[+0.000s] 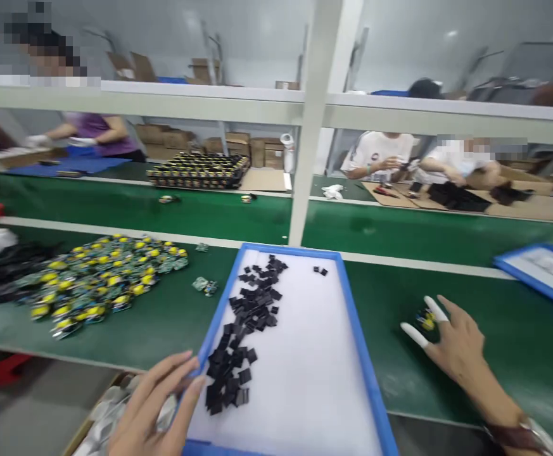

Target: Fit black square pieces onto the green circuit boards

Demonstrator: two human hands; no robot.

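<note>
Tray (356,316): blue-rimmed, white foam-like bed, long axis running away from viewer | black flat squares (247,329) strewn lengthwise | left hand (155,405): fingers together, touching rim | right hand (451,342): fingers spread, white-capped, on yellow-black part (427,320)

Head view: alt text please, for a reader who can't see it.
A person's left hand touches the near-left edge of a blue-rimmed white tray strewn with small black squares, while the right hand, wearing white fingertip covers, rests on a small yellow part on the green bench. A pile of yellow-and-green parts lies left.
</note>
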